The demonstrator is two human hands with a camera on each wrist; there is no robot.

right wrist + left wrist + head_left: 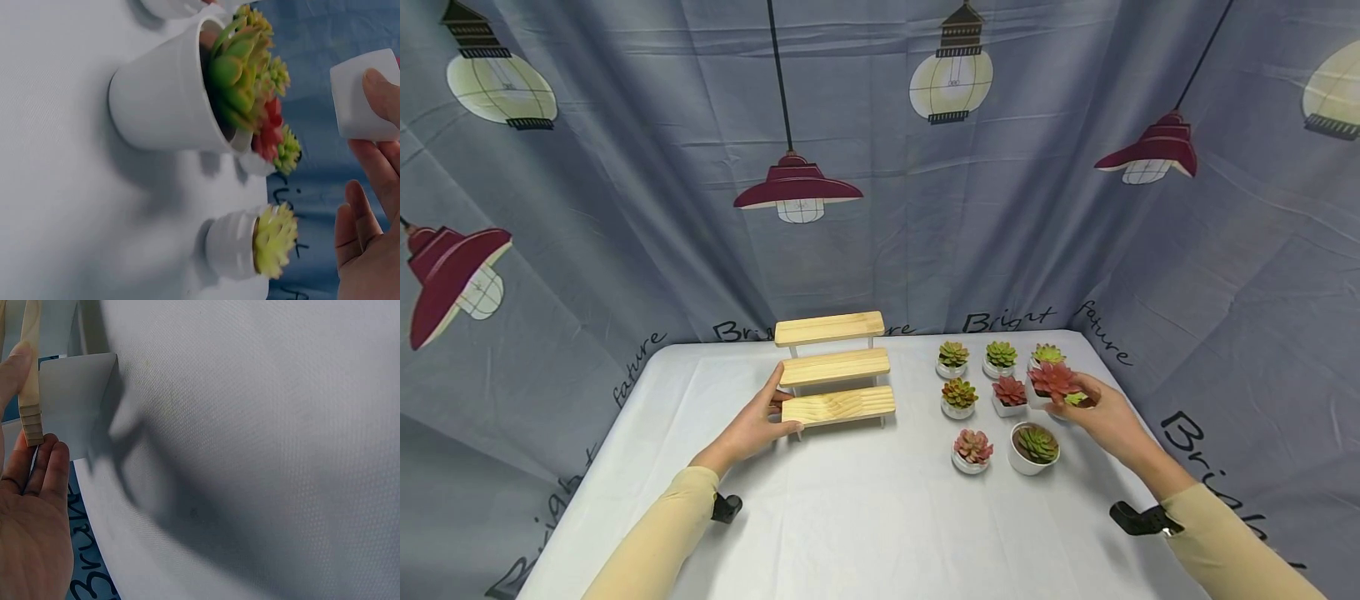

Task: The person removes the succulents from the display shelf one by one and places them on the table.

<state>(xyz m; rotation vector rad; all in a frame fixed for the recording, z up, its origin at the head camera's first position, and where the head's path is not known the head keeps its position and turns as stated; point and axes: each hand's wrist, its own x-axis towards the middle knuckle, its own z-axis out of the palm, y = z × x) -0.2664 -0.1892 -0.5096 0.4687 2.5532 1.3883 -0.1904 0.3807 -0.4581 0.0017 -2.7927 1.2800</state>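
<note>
A three-tier wooden stand (pixel 838 406) with pale planks is on the white table, left of the plants. My left hand (pixel 765 421) grips the left end of its planks, the thumb (pixel 17 367) on one side and the fingers on the other in the left wrist view. My right hand (pixel 1105 414) pinches a red potted succulent (pixel 1052 380) by its square white pot (pixel 359 100), lifted off the table. Below it, a larger round white pot holds a green succulent (pixel 1036 444). A smaller red succulent (pixel 1009 392) stands just to its left.
Several other small potted succulents stand on the right half, among them a pink one (pixel 972 447) in front and a green one (pixel 1000 355) at the back. The white tablecloth (pixel 865 517) covers the table. A grey-blue curtain (pixel 880 267) hangs behind and at both sides.
</note>
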